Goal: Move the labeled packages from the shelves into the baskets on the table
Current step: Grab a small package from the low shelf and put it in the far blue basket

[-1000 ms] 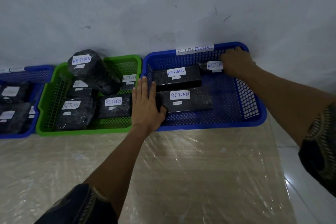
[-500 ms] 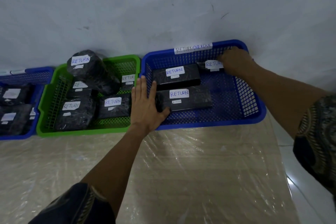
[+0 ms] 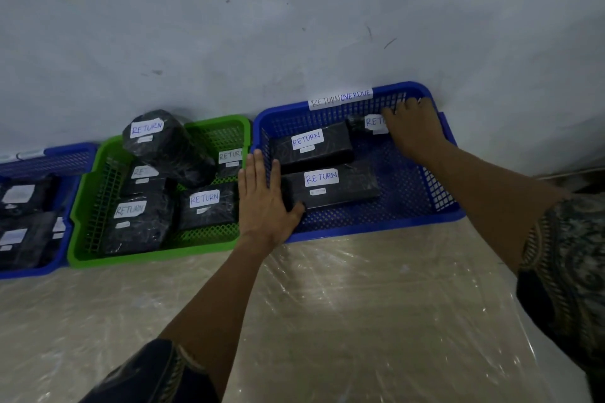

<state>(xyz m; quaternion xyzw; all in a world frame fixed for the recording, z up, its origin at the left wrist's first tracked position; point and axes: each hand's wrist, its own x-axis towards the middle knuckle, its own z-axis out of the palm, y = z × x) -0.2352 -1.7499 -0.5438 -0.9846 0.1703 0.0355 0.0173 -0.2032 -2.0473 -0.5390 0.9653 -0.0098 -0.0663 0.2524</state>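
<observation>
While your left hand (image 3: 262, 203) lies flat across the 9 o'clock rim of the blue basket (image 3: 376, 226), its four fingers (image 3: 258, 170) are straight, close together and point to 12 o'clock. The thumb is spread toward 3 o'clock and touches the near-left corner of the front package (image 3: 353, 188).

Your right hand (image 3: 417, 132) reaches into the 1 o'clock corner of the same basket. It covers the right part of the third package (image 3: 360, 123), and its fingertips lie at the far mesh wall. You cannot tell from this view whether those fingers pinch the package or only rest on it.

Package positions in the blue basket:
- The front package lies flat toward 6 o'clock, with its "RETURN" label facing up.
- The rear package (image 3: 334, 149) lies flat just beyond it toward 12 o'clock, also labeled "RETURN".
- The third package sits at 1 o'clock of the rear package, with its label partly hidden by your right hand.

A paper strip (image 3: 340, 98) reading "RETURNOVERDUE" is fixed to the far rim.

At 9 o'clock of the blue basket, touching it, stands the green basket (image 3: 147, 257). It holds several black-wrapped parcels (image 3: 209, 209) marked "RETURN", one bulky one resting on top of the others. A second blue basket (image 3: 36, 273) stands further toward 9 o'clock, cut off by the frame edge.

All three baskets stand on the film-covered tabletop (image 3: 327, 321), against the wall (image 3: 294, 26).
</observation>
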